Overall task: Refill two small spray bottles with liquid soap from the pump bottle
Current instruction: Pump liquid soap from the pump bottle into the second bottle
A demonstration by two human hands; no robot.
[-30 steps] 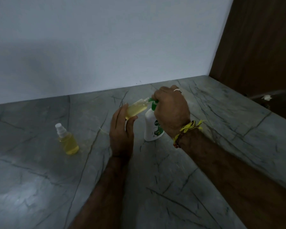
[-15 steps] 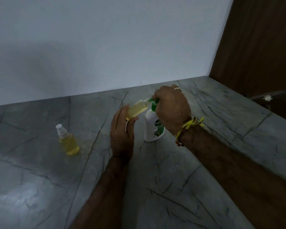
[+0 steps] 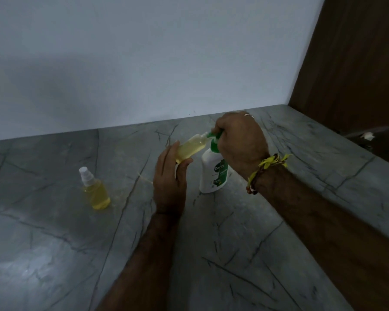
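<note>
Nearest the camera, the left hand (image 3: pixel 170 178) grips the uncapped spray bottle (image 3: pixel 190 148) round its lower half, thumb on one side and fingers on the other, and holds it tilted with its open neck up against the green spout of the pump bottle (image 3: pixel 213 173). That pump bottle is the landmark here: it stands upright on the grey bench (image 3: pixel 234 254), and the uncapped spray bottle is in the air just to its left and level with its top. The right hand (image 3: pixel 240 142) sits above it, fingers curled down over the pump head as if pressing it; the spout tip and the bottle's mouth are partly hidden, so whether they truly meet cannot be told. The held bottle already looks nearly full of yellow liquid, so another stroke could make it overflow onto the fingers and the bench. A narrow neck against a spout also leaves little margin: a small drift of the left hand would likely send soap down the outside, and slick fingers could then lose the bottle. Pressing down off-centre might tip the pump bottle. Farther left of the pump bottle, well apart, the capped spray bottle (image 3: pixel 94 189) stands on the bench, full of yellow liquid.
</note>
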